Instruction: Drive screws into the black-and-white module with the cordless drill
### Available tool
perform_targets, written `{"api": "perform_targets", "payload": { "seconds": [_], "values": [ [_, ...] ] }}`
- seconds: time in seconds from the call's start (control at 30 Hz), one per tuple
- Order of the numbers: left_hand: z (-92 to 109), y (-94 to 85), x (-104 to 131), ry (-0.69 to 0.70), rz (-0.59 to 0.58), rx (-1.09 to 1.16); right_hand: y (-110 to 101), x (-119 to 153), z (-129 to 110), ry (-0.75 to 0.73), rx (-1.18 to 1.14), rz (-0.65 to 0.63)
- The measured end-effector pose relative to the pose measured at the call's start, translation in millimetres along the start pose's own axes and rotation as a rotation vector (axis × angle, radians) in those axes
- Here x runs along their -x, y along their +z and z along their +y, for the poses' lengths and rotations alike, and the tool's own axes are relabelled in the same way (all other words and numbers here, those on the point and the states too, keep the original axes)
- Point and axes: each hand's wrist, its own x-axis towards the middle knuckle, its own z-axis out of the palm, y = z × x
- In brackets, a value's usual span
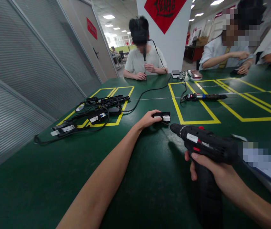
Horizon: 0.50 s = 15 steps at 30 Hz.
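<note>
My right hand (211,168) is wrapped round the grip of a black cordless drill (207,143) with red buttons. The drill points left, and its thin bit ends at or close to a small black block (166,114) with a white label; whether they touch I cannot tell. My left hand (151,118) is closed on the left end of this block, thumb in front and fingers over the top, on the green table (145,190). Part of the block is hidden behind the fingers.
Black adapters and cables (99,109) lie heaped at the left. A black-and-blue stick-like tool (204,96) lies across yellow tape at the right. Papers (266,162) are beside the drill. One person (145,60) sits opposite, holding a screwdriver; others (231,57) sit at the far right.
</note>
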Motion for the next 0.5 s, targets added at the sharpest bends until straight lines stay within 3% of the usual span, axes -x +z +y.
{"api": "perform_targets", "payload": {
  "seconds": [0.5],
  "values": [
    [1.1,0.7,0.8,0.011,-0.005,-0.003,-10.0,-1.2,-7.3,0.050,0.231,-0.005]
  ]
}}
